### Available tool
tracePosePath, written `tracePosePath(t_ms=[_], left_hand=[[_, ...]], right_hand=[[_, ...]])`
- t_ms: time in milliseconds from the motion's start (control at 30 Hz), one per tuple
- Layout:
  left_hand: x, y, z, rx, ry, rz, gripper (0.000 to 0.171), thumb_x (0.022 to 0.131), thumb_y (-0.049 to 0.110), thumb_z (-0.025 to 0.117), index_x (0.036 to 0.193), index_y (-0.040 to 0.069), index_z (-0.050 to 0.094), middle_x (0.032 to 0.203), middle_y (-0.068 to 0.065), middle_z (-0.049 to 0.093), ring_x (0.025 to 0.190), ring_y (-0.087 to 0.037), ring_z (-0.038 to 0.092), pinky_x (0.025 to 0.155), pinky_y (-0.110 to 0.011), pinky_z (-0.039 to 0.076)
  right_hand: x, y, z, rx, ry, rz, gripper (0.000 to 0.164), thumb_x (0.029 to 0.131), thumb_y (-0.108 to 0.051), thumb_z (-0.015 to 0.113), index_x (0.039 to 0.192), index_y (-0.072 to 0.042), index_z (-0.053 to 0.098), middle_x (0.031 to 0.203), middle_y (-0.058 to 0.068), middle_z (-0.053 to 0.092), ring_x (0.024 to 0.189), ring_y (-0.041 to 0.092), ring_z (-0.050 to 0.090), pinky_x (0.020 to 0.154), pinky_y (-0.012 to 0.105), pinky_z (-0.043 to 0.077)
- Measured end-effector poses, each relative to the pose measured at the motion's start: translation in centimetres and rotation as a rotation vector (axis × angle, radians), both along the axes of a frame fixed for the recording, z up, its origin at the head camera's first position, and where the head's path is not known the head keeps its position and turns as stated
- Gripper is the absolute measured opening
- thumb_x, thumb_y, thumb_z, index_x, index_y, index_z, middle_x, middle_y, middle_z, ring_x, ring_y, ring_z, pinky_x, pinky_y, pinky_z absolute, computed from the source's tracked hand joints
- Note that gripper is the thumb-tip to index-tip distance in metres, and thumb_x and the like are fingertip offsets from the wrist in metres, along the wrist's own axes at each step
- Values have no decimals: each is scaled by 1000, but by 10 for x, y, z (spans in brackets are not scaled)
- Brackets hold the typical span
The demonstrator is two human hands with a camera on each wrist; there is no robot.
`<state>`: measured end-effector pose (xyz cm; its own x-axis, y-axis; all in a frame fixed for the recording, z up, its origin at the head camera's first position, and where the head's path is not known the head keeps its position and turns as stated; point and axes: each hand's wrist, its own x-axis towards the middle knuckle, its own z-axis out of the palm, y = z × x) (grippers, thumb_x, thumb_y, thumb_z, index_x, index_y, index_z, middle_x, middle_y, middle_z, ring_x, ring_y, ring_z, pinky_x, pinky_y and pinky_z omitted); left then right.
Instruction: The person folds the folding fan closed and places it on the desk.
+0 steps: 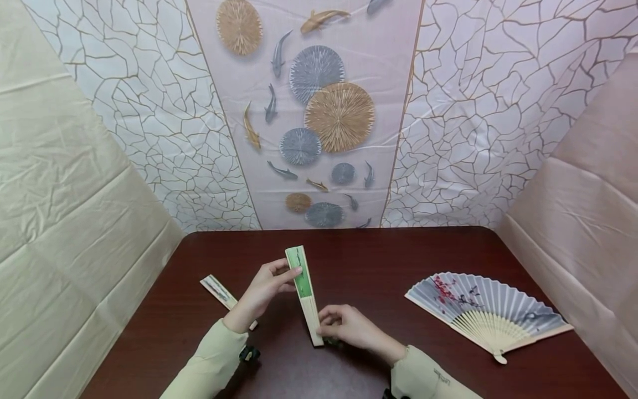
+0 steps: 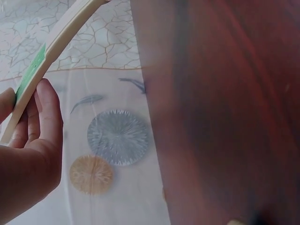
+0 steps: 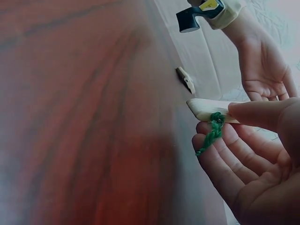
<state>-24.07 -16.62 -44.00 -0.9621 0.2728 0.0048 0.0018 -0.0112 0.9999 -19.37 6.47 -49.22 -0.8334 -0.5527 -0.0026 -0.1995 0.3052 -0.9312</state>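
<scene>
Both hands hold a folded hand fan [image 1: 305, 288] with a green printed upper part and pale wooden ribs, tilted with its top to the left. The left hand [image 1: 271, 285] pinches it near the green end, thumb in front and fingers behind. At the lower end, the right hand [image 1: 351, 327] pinches the ribs between thumb and fingers. A green braided cord [image 3: 214, 133] hangs from that end across the right fingers in the right wrist view. Partly behind the left wrist, another folded fan [image 1: 217, 290] with a pale printed face lies on the table.
On the right of the dark red-brown table [image 1: 369, 266] lies a spread grey fan [image 1: 478, 305] with red blossoms. A patterned cloth [image 1: 319, 183] hangs at the table's far edge, and plain beige cloths stand along both sides.
</scene>
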Motion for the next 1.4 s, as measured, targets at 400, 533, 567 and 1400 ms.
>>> tracePosePath(t_ms=[400,533,567,1400], left_hand=[[-11,-12,21,-8,51,61,36,98,15,69,125,-6,62,104,-11,71,87,-23,69,84,-43,59],[-16,-17,24,-18,62,72,36,98,15,68,126,-6,62,105,-11,71,89,-23,70,85,-45,58],[-18,-18,24,-25,61,73,37,98,16,68,127,-6,61,106,-11,71,90,-22,70,86,-45,58],[-63,-57,-26,-23,-90,290,57,100,8,63,149,-8,38,138,-30,53,97,-17,66,96,-39,55]], right_hand=[[-12,-18,1,2,-75,33,14,94,-16,72,101,-5,69,84,10,72,70,20,69,56,31,56],[-15,-22,0,10,-65,4,13,94,-17,73,101,-7,70,85,10,73,72,21,69,57,31,57],[-15,-23,0,10,-62,-4,13,94,-17,73,101,-7,70,85,10,73,71,21,69,57,32,57],[-20,-64,-10,-237,-169,-119,28,91,-1,71,113,10,58,88,19,72,78,32,72,67,41,62]])
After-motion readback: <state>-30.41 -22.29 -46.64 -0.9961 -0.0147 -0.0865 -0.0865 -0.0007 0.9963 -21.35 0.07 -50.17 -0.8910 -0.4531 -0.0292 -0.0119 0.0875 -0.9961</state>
